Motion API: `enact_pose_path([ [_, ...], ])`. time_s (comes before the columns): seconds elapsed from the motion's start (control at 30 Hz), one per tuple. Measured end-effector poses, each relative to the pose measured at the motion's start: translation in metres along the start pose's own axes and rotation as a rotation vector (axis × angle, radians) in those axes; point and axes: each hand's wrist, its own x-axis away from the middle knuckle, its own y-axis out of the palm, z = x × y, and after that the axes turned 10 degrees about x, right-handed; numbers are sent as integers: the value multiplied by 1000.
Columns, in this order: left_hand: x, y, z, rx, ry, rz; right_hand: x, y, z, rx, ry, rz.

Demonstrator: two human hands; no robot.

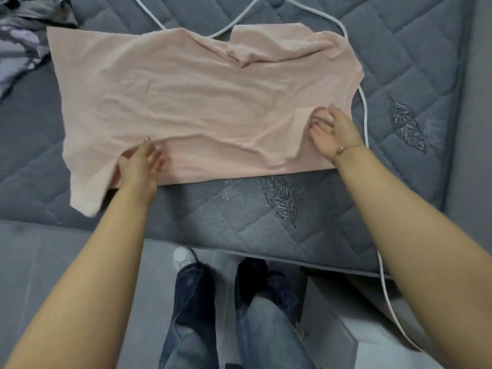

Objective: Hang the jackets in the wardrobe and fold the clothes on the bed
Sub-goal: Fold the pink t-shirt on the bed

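A pale pink T-shirt [191, 97] lies spread sideways on the grey quilted bed [266, 209], its near long edge folded over. My left hand [141, 162] rests on the near left part of the shirt, its straight fingers blurred, with a flap of cloth beside the thumb. At the right end my right hand [332, 129] touches the folded sleeve with spread fingers. Whether either hand pinches the cloth is unclear.
A white cable [366, 113] loops over the bed behind and to the right of the shirt and runs down to the floor. A dark patterned garment [24, 30] lies at the far left corner. My legs and a white shoe stand at the bed's edge.
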Motion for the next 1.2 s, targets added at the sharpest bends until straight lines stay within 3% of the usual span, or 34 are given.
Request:
enact_pose_path([
  [0.07,-10,-8,0,-219,-2,-118,-8,-1,4,111,53,-30],
  [0.13,-12,-25,-3,-411,93,-133,-5,-6,18,257,-4,-8],
  [0.23,-6,-62,-8,-643,323,-59,10,-23,53,462,-127,64],
  [0.37,-18,-114,-6,-730,497,100,36,-18,112,674,-76,18],
  [0.5,-55,-149,14,-677,320,334,50,26,157,863,-88,-56],
  [0.57,-76,-156,28,-691,211,352,54,55,171,1019,-199,-78],
  [0.7,-98,-156,54,-704,202,187,57,120,191,1481,-648,-80],
  [0.8,-102,-161,69,-574,163,51,52,176,202,1656,-847,-137],
  [1.07,-113,-182,96,-612,70,-145,16,277,225,1983,-921,-472],
  [1.13,-114,-185,108,-646,156,-218,12,285,225,1990,-901,-559],
  [1.2,-112,-189,118,-724,360,-330,12,286,223,1898,-875,-617],
])
